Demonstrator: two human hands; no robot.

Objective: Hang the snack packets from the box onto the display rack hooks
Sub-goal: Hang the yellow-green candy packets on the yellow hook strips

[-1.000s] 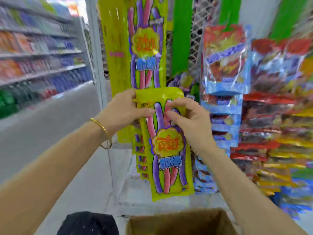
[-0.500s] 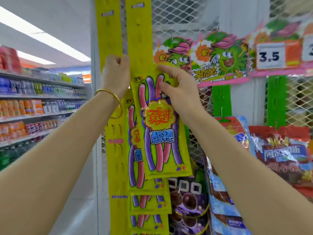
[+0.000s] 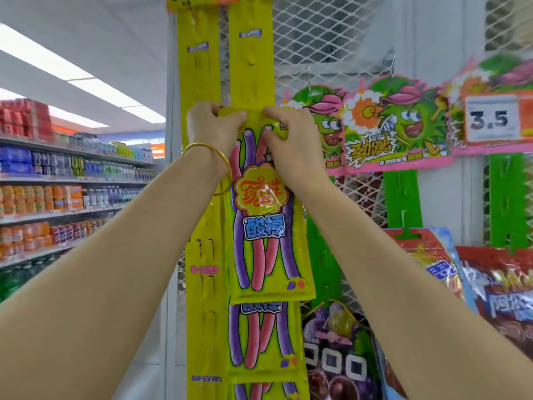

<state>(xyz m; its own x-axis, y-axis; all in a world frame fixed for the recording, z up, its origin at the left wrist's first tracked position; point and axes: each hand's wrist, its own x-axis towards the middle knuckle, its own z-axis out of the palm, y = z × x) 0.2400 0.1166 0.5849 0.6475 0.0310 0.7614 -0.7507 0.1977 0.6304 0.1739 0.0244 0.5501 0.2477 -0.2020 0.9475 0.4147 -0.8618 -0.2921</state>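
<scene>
A long yellow snack packet (image 3: pixel 266 235) with pink and purple sticks printed on it hangs down against the right-hand yellow hanging strip (image 3: pixel 251 53). My left hand (image 3: pixel 212 131), with a gold bangle on the wrist, pinches the packet's top left corner. My right hand (image 3: pixel 288 140) pinches its top right corner. Both hands press the packet's top edge against the strip. More of the same yellow packets (image 3: pixel 264 339) hang below on that strip. The box is out of view.
A second yellow strip (image 3: pixel 199 67) hangs to the left with bare hooks. White wire mesh (image 3: pixel 317 33) backs the rack. Green strips (image 3: pixel 402 197), cartoon signs, a 3.5 price tag (image 3: pixel 490 118) and red and blue packets (image 3: pixel 496 290) fill the right. Drink shelves (image 3: pixel 57 192) line the left aisle.
Both hands have carried the packet up from above the box to the upper part of the strip. My left hand, earlier on the strip, now pinches the packet's top corner.
</scene>
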